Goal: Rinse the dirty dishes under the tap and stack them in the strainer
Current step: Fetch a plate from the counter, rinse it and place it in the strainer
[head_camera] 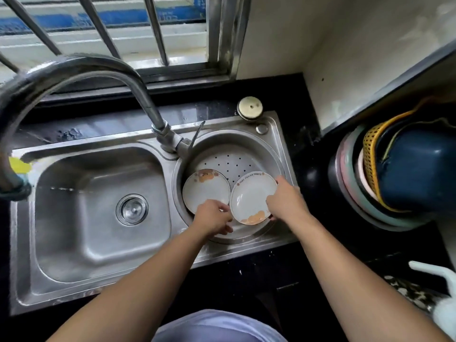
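1. Two white plates lie side by side in the round perforated strainer [229,161], which sits in the right-hand basin of the steel double sink [98,275].
2. Surroundings: curved tap [145,99] arches from the divider over toward the left basin [98,218]; no water stream visible. Left basin holds only its drain [132,209]. Round metal cap [249,107] sits on the sink's back rim. Barred window [103,28] behind. On the dark surface [308,144] to the right, a stack of nested tubs and a yellow mesh basket [370,159], tipped on edge.
3. Obstruction: tap base and its lever stand just beside the strainer's rear-left edge; nothing lies over the plates.
4. Left plate [206,187]: shallow, orange-brown bear print at far rim. Right plate [253,193]: thin dark rim line, small lettering along far edge, orange print at near edge. Rims touch or nearly touch; cannot tell which.
5. Left hand [213,218]: fingers curled at near rim of left plate, apparently pinching it; grip not fully visible.
6. Right hand [283,203]: grasping right plate by its right rim, thumb over the inner face.
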Motion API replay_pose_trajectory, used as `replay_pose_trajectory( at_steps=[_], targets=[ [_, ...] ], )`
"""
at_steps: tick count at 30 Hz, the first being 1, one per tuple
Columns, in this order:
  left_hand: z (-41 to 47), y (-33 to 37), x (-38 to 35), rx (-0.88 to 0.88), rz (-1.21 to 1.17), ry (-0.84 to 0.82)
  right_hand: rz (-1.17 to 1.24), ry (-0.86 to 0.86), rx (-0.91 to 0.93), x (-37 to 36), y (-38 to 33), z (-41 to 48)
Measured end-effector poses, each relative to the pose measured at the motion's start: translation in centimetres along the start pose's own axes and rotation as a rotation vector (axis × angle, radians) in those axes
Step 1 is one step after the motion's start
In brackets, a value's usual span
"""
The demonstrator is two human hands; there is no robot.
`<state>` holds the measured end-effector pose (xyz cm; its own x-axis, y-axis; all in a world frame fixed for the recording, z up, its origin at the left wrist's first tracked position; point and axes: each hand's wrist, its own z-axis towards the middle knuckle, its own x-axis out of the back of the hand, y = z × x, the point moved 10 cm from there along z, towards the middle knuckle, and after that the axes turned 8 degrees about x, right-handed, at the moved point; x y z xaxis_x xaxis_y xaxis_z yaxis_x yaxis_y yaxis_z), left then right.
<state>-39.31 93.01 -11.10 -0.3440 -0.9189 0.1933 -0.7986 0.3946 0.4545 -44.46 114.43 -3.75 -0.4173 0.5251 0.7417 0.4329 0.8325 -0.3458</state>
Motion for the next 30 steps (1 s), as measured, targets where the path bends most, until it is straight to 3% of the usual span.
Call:
replay_pose_trajectory(
  at_steps=[2, 6, 11, 21, 27, 30],
  targets=[
    [0.7, 0.1, -1.4, -0.01, 0.041, 0.005, -0.107, -0.03, 0.012, -0.6, -0.1, 1.1],
    [1.2, 0.6, -3.4, -0.083, 0.346, 0.046, -0.201, -0.077, -0.061, -2.1, 0.9, 2.9],
    [1.4, -0.1, -5.8, -0.13, 0.595, -0.038, -0.247, -0.131, -0.066, -4.4, 1.9, 4.3],
    [2.5, -1.3, -6.4, -0.18, 0.825, -0.009, -0.435, -0.103, 0.029, -7.2, 0.9, 7.5],
    [3.0, -1.6, -5.7, -0.179, 0.872, 0.032, -0.897, -0.17, 0.192, -8.7, -0.8, 8.0],
    [2.9, -1.9, -5.5, -0.194, 0.865, 0.032, -0.957, -0.176, 0.192, -9.3, -0.4, 7.9]
  ],
)
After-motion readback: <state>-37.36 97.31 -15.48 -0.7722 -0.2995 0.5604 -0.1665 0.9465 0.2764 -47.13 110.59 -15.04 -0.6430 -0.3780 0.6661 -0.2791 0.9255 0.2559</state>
